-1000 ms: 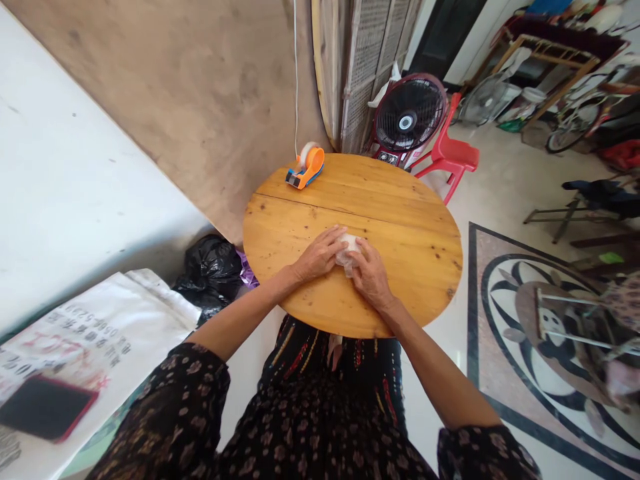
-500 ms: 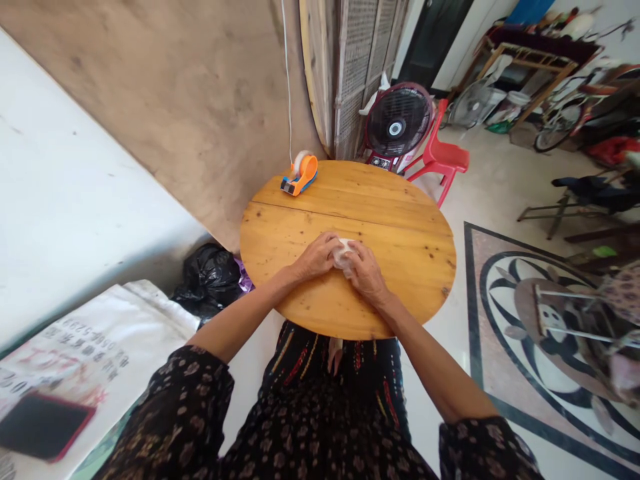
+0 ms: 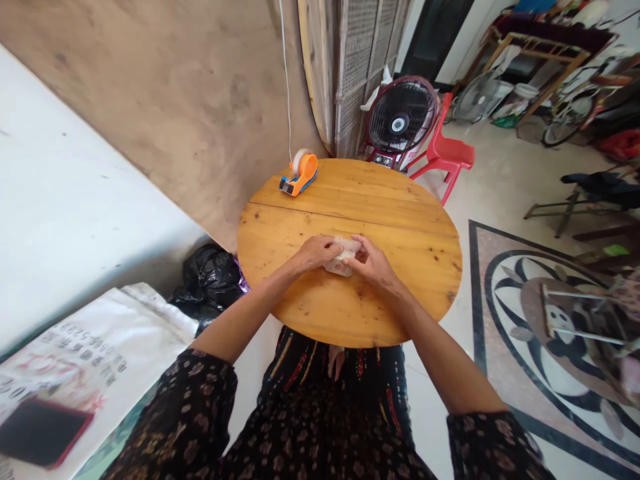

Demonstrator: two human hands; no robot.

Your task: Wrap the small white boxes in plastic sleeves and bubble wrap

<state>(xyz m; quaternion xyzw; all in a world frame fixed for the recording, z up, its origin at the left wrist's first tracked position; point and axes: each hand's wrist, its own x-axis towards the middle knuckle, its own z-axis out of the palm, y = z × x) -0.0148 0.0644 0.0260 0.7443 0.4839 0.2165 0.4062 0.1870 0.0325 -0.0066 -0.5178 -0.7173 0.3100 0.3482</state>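
Between my two hands, over the middle of the round wooden table, is a small whitish, partly see-through bundle that looks like thin plastic; its exact kind I cannot make out. My left hand is closed on its left side, thumb along the top. From the right, my right hand pinches it between thumb and fingers. An orange and blue tape dispenser with a roll of clear tape stands at the table's far left edge, apart from both hands.
Beyond the table stand a dark red fan and a red plastic chair. Black plastic bags lie left of the table. Nearer, a dark tablet-like thing with a red edge rests on a white printed sack. A board wall rises at the left.
My right hand has opened out a little and shifted right, so more of the bundle shows, now wider and flatter. My left hand keeps its hold. The view has tilted slightly.
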